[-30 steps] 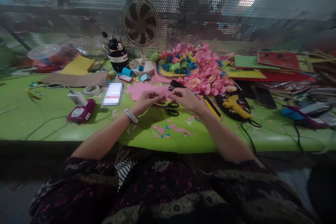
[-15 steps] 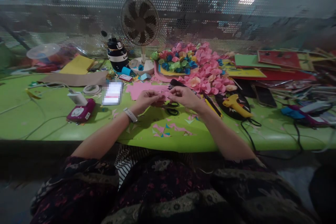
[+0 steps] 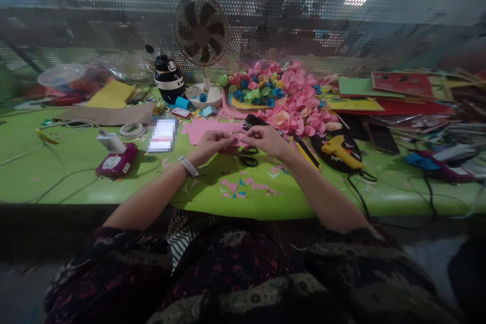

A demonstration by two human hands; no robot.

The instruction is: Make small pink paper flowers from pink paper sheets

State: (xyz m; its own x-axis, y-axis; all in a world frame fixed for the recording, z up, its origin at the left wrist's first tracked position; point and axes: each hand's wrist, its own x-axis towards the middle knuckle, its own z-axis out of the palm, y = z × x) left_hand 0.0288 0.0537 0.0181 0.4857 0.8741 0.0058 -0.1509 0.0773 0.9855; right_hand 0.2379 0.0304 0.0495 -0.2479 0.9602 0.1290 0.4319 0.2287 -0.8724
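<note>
My left hand (image 3: 211,146) and my right hand (image 3: 268,142) meet over the middle of the green table, fingertips pinched close together. Between them is a small piece of pink paper (image 3: 238,137), its shape mostly hidden by the fingers. Just behind lie flat pink paper sheets (image 3: 201,129). Below the hands, the dark handles of scissors (image 3: 249,158) show; their blades are hidden. Pink and blue paper scraps (image 3: 232,188) are scattered nearer the table's front edge. To the right of my right hand lies a yellow-and-black tool (image 3: 307,153) resembling a cutter.
Pink paper flowers (image 3: 304,98) are heaped behind, beside a tray of coloured ones. A yellow glue gun (image 3: 342,153) rests on a black pad at right, its cord trailing. Leftward are a phone (image 3: 162,134), a purple power socket (image 3: 117,161), a bottle (image 3: 169,83) and a fan (image 3: 202,30).
The fingers have shifted very slightly around the pink paper. Otherwise the hands and the objects stay in place; the view itself has moved a little.
</note>
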